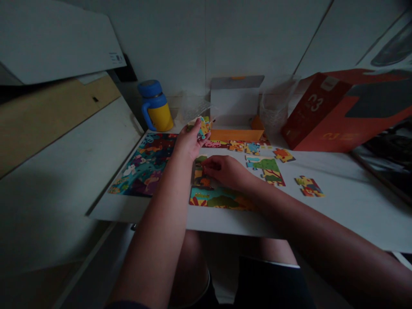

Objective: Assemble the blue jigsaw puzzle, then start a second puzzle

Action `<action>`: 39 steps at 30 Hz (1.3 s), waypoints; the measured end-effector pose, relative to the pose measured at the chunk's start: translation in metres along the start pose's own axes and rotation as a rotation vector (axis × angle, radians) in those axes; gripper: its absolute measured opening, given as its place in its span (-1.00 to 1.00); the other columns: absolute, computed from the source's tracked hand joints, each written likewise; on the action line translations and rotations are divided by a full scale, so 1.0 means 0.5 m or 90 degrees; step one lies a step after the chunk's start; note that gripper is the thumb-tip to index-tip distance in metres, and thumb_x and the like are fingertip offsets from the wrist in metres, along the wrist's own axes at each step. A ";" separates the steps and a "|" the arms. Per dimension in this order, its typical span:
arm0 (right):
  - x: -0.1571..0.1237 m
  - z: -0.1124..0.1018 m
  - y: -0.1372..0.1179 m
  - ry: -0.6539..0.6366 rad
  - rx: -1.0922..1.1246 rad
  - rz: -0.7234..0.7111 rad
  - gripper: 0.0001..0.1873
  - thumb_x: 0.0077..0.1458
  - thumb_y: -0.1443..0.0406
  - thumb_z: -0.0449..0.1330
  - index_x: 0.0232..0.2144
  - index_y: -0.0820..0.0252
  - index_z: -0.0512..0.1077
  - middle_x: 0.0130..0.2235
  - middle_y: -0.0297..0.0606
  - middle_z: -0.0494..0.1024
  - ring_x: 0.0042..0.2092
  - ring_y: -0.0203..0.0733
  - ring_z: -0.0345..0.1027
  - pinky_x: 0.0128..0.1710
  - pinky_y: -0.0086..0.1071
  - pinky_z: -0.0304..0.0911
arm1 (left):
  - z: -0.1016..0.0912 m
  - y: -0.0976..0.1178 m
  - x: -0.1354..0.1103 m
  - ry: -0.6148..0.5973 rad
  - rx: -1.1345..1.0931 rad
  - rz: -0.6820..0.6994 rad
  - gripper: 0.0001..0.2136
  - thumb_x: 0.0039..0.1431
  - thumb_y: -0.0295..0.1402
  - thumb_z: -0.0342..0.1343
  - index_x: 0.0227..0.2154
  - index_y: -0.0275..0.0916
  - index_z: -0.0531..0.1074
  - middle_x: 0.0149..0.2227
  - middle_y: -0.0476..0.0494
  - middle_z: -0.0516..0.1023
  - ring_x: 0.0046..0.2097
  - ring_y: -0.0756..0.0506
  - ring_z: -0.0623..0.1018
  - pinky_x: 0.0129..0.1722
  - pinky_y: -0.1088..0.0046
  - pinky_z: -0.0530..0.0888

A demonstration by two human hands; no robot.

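Note:
My left hand (191, 139) is raised over the back of the table, its fingers wrapped round several jigsaw puzzle pieces (205, 127) in yellow and green. Lower down, my right hand (223, 169) is closed in a pinch at the edge of a dark puzzle piece (198, 177) lying on the table. Just below that is a joined strip of puzzle (219, 201) with a green bush and orange leaves, partly covered by my right forearm. Right of the hand lies a joined green section (270, 169). Loose pieces (309, 186) are scattered farther right.
A dark teal puzzle picture (141, 171) lies at left, partly behind my left arm. Along the back stand a blue and yellow mug (157, 109), an opened orange box (238, 134), crumpled clear plastic (275, 107) and a large red box (325, 124). White panels (64, 171) rise at left.

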State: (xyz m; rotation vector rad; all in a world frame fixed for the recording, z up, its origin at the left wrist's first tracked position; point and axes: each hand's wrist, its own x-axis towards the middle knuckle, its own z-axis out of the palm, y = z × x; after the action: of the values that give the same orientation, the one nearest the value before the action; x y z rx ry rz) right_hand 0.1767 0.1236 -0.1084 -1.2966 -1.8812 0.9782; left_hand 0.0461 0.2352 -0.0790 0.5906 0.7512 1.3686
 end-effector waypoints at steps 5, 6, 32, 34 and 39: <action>0.005 -0.048 0.036 0.084 0.073 0.005 -0.77 0.26 0.23 0.30 -0.07 0.17 0.62 -0.29 -0.24 0.70 -0.33 -0.22 0.52 -0.35 -0.40 0.38 | 0.001 -0.005 -0.008 -0.040 0.024 -0.010 -0.73 0.15 -0.33 0.54 -0.27 -0.19 0.51 -0.25 -0.03 0.67 -0.22 -0.02 0.67 -0.15 0.48 0.63; 0.007 -0.065 0.044 0.119 0.074 0.009 -0.75 0.26 0.20 0.31 -0.06 0.17 0.62 -0.30 -0.23 0.69 -0.35 -0.23 0.50 -0.38 -0.40 0.37 | 0.002 -0.007 -0.010 -0.047 0.037 -0.019 -0.73 0.15 -0.33 0.54 -0.27 -0.19 0.52 -0.25 -0.04 0.67 -0.23 -0.02 0.67 -0.18 0.48 0.63; 0.054 -0.108 0.118 0.317 0.065 0.149 -0.65 0.21 0.34 0.39 0.04 0.14 0.53 -0.01 -0.08 0.73 -0.19 -0.14 0.67 -0.14 -0.25 0.56 | -0.004 -0.017 -0.001 0.014 0.080 -0.039 -0.80 0.30 -0.29 0.43 -0.29 -0.21 0.50 -0.34 -0.08 0.66 -0.36 -0.01 0.65 -0.29 0.50 0.62; 0.056 -0.104 0.122 0.324 0.040 0.120 -0.54 0.20 0.37 0.37 0.15 0.13 0.50 0.16 -0.04 0.66 -0.08 -0.11 0.66 0.00 -0.17 0.53 | -0.004 -0.018 -0.001 0.011 0.083 -0.039 -0.80 0.32 -0.29 0.41 -0.28 -0.22 0.50 -0.34 -0.10 0.66 -0.34 -0.02 0.65 -0.29 0.51 0.61; 0.049 -0.105 0.140 0.362 0.046 0.062 -0.55 0.23 0.32 0.32 0.16 0.11 0.49 0.13 -0.05 0.68 -0.01 -0.05 0.66 0.03 -0.15 0.52 | -0.007 -0.021 0.002 0.003 0.088 -0.042 -0.76 0.28 -0.24 0.45 -0.28 -0.23 0.50 -0.32 -0.10 0.66 -0.32 -0.02 0.66 -0.25 0.50 0.62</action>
State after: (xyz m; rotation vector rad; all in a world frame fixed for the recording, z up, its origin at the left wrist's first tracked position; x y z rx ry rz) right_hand 0.2457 0.1745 -0.1386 -1.4472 -1.3476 0.6253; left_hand 0.0502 0.2347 -0.0892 0.6658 0.8659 1.2650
